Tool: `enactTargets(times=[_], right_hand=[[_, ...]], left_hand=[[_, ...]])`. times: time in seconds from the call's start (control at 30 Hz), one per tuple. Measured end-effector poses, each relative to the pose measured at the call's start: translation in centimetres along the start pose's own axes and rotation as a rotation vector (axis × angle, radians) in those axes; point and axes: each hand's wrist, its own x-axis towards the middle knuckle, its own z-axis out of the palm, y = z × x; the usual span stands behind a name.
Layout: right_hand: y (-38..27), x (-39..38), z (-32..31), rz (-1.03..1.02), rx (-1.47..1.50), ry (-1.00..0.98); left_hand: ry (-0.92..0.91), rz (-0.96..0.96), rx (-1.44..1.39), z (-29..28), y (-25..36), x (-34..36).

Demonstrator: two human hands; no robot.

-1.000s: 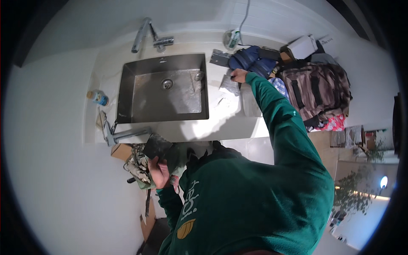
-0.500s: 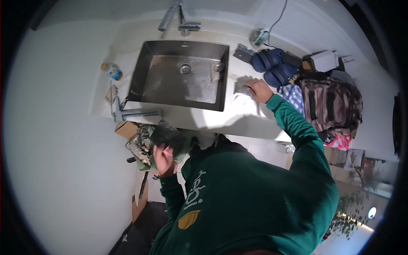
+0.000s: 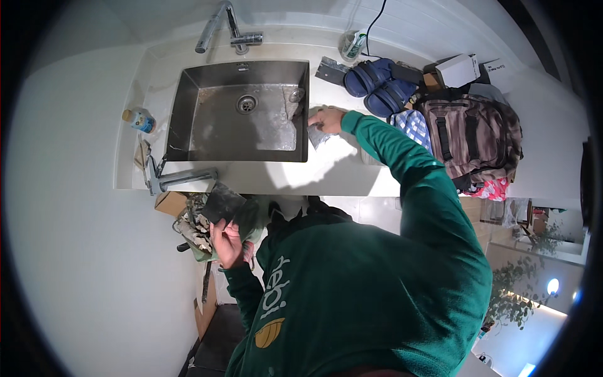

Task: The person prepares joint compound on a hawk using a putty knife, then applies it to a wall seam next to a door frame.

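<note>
My left hand [image 3: 227,246], low at the left below the counter, grips a dark rectangular plate [image 3: 223,202] above a green bag of crumpled material [image 3: 198,234]. My right hand [image 3: 325,120] has its fingers curled onto a grey flat piece [image 3: 319,138] on the white counter, just right of the steel sink [image 3: 232,135]. Navy slides [image 3: 380,97] and a blue checked cloth [image 3: 411,129] lie beside that hand. Another dark flat piece [image 3: 331,70] lies behind it.
A chrome faucet [image 3: 231,34] stands behind the sink; a chrome fixture [image 3: 188,178] lies at its front left, near a bottle [image 3: 139,120]. A brown backpack [image 3: 468,135] and boxes [image 3: 457,69] crowd the right. A cardboard box [image 3: 169,202] sits below left.
My right hand has moved down and left along the counter toward the sink's right rim. The view has shifted; my left hand still holds the dark plate.
</note>
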Motion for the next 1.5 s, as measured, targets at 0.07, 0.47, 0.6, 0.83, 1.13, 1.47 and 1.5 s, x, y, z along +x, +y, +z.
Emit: enactTargets(times=[0.07, 0.47, 0.6, 0.83, 1.13, 1.47, 1.5], right_hand=[[-1.4, -1.8, 0.1, -0.108, -0.113, 0.052], [12.7, -6.8, 1.4, 0.284, 0.467, 0.439], [11.3, -5.1, -0.5, 0.432, 0.23, 0.23], [7.4, -6.4, 2.4, 0.376, 0.268, 0.294], [-4.7, -11.3, 2.3, 0.221, 0.095, 0.726], [-7.3, -19.4, 17.6, 0.783, 1.56, 1.062], [-8.0, -19.7, 19.4, 0.805, 1.603, 1.077]], left_hand=[[-0.012, -0.019, -0.007, -0.7, -0.2, 0.0], [-0.109, -0.021, -0.094, -2.0, 0.1, 1.5], [0.003, 0.017, -0.039, -0.5, 0.5, 1.1], [-0.002, -0.005, -0.033, -1.0, 0.6, 1.1], [0.013, 0.021, 0.223, -1.5, -0.3, 2.3], [0.013, -0.096, 0.038, -1.5, 0.5, 3.5], [0.012, -0.1, 0.04, -1.6, 0.5, 3.6]])
